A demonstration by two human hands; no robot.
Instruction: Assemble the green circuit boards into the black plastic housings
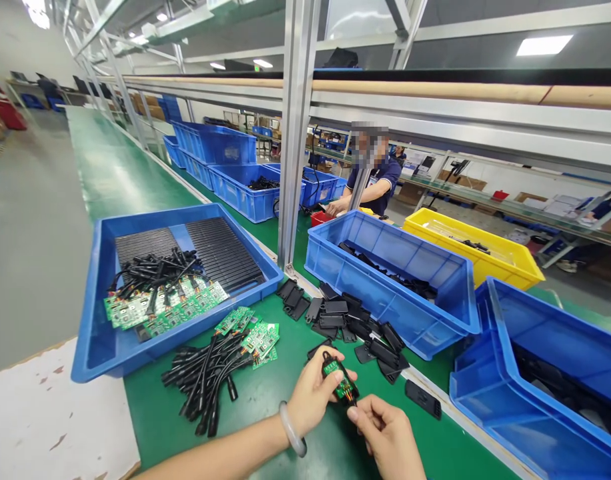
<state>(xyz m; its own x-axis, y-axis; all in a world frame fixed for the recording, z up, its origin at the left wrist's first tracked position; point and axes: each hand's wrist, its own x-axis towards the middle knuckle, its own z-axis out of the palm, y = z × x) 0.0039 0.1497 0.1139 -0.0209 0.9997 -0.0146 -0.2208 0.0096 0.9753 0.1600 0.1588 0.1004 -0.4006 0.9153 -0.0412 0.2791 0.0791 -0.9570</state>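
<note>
My left hand (318, 390), a grey bangle at its wrist, is closed around a small black plastic case (327, 358). Inside the case lies a green circuit board (344, 385), with my thumb pressed on it and thin coloured wires at its lower end. My right hand (385, 433) pinches the black cable where it leaves the case; most of that cable is hidden by the fingers. Left of my hands, a bundle of black cables (205, 380) with green circuit boards (260, 338) rests on the green mat. Beyond my hands is a pile of black plastic case parts (335, 313).
A blue tray (93, 313) on the left holds more wired boards and ribbed black panels. Blue bins (385, 293) (485, 373) and a yellow bin (485, 257) stand right. A metal post (290, 147) rises ahead. Across the bench sits a person (380, 180). One black case part (423, 399) lies near my right hand.
</note>
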